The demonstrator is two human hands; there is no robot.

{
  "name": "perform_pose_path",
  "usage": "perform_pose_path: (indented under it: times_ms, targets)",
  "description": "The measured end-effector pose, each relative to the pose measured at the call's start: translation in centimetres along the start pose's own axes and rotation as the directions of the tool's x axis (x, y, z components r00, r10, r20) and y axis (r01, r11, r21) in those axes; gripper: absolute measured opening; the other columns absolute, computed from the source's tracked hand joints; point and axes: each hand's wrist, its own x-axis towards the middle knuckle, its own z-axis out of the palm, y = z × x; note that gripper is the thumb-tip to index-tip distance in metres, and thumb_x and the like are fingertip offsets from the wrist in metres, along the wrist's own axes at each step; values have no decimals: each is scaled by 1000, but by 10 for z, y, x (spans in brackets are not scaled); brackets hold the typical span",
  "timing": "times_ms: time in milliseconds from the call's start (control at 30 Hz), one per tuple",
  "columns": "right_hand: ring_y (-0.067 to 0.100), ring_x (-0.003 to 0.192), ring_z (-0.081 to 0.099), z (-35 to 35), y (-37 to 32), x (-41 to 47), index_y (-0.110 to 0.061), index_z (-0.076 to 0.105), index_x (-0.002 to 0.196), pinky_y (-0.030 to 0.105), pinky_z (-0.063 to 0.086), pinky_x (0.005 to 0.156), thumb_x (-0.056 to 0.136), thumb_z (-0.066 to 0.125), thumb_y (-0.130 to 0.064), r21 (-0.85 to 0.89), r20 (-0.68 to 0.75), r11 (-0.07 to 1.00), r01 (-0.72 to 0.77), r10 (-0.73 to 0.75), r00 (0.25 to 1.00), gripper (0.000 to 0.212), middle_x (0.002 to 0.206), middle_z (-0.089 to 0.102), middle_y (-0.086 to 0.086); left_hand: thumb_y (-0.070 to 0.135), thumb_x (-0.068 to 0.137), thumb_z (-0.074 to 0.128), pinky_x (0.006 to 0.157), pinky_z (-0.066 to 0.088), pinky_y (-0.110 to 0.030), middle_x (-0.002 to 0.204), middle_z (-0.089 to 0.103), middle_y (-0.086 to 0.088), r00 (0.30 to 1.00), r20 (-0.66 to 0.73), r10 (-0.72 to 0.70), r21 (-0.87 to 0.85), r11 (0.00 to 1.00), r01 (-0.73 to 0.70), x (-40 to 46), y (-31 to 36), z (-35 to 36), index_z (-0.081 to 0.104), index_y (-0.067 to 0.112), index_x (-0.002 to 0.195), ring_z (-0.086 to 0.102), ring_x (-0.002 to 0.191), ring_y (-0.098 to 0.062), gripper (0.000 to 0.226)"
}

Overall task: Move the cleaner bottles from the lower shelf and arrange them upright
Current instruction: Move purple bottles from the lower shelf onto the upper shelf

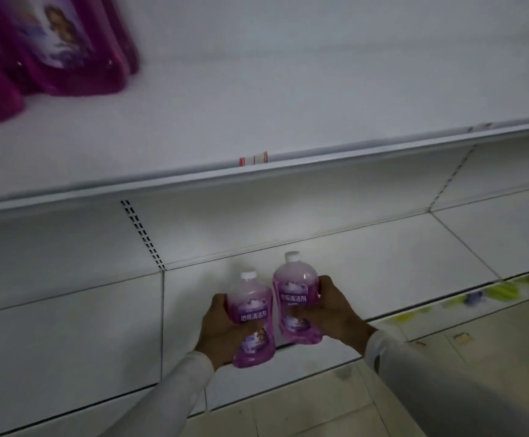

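Left hand [222, 329] wraps one floor cleaner bottle [252, 323], right hand [326, 307] another [296, 305], near the lower shelf's [383, 257] front edge. Full, probably heavy, slick plastic; mid-body grips look safest.

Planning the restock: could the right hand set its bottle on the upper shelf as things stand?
Probably yes: the right hand already grips its bottle, and the upper shelf above is bare there.

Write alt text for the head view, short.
A person holds two pink floor-cleaner bottles upright over a white lower shelf, the left hand gripping one bottle and the right hand the other bottle. Magenta jugs stand on the upper shelf.
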Motion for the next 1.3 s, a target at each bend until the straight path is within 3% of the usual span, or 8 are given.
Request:
perform_pose_path:
  times_ms: [67, 133, 300, 500, 700, 867, 1100, 1300]
  targets:
    - [20, 99, 64, -17, -19, -26, -24, 47, 107, 43, 55, 89, 54, 93, -33, -15, 5, 998, 61, -61, 998, 72, 105, 64, -3, 29, 46, 92, 79, 55, -30, 96, 66, 2, 998, -12, 56, 5, 998, -56, -28, 21, -9, 51, 13, 105, 65, 87, -12, 73]
    - [20, 100, 64, -34, -40, -53, -22, 47, 113, 42, 55, 90, 54, 92, -38, -37, 29, 991, 128, -126, 992, 76, 107, 63, -3, 17, 56, 92, 79, 54, -29, 97, 65, 1, 994, -50, 94, 19, 995, -93, -58, 44, -16, 51, 11, 107, 63, 87, -11, 66]
    - [13, 98, 63, -77, -108, -128, -25, 43, 117, 35, 56, 87, 56, 90, -42, -88, 87, 941, 328, -321, 943, 79, 107, 60, -11, 12, 62, 89, 68, 47, -13, 96, 61, 8, 966, -138, 219, 25, 976, -217, -133, 110, -36, 51, 14, 108, 60, 84, -4, 59]
    - [7, 92, 64, -111, -182, -195, -25, 48, 119, 25, 56, 74, 55, 91, -41, -58, 62, 859, 508, -505, 861, 79, 107, 63, -10, 15, 62, 89, 69, 53, -16, 102, 64, 5, 894, -210, 396, 35, 917, -398, -204, 177, -85, 51, 21, 109, 63, 92, -6, 60]
    - [8, 89, 65, -112, -266, -234, -23, 50, 116, 19, 54, 63, 61, 89, -33, 19, 30, 764, 645, -646, 763, 69, 104, 64, -8, 21, 59, 90, 82, 58, -32, 106, 67, 5, 804, -287, 521, 43, 845, -532, -245, 233, -161, 54, 25, 112, 66, 97, -11, 65]
    - [8, 91, 64, -80, -336, -235, -20, 49, 121, 18, 55, 62, 65, 86, -29, 81, -5, 681, 728, -730, 684, 67, 109, 63, -6, 27, 60, 89, 82, 57, -30, 108, 68, 7, 713, -359, 602, 77, 781, -620, -246, 262, -230, 54, 25, 113, 66, 98, -8, 64]
    - [9, 88, 66, -6, -383, -186, -20, 49, 115, 23, 57, 67, 63, 90, -26, 94, -37, 698, 710, -710, 703, 66, 108, 64, -3, 24, 61, 89, 86, 58, -37, 112, 67, 7, 701, -372, 608, 90, 776, -625, -197, 261, -305, 53, 26, 118, 67, 99, -7, 67]
    - [6, 94, 64, 26, -390, -149, -23, 46, 119, 19, 56, 70, 67, 86, -28, 98, -47, 714, 693, -692, 720, 66, 112, 62, -7, 14, 68, 84, 79, 54, -18, 116, 65, 8, 703, -359, 614, 27, 760, -650, -148, 250, -322, 50, 25, 122, 65, 98, 3, 65]
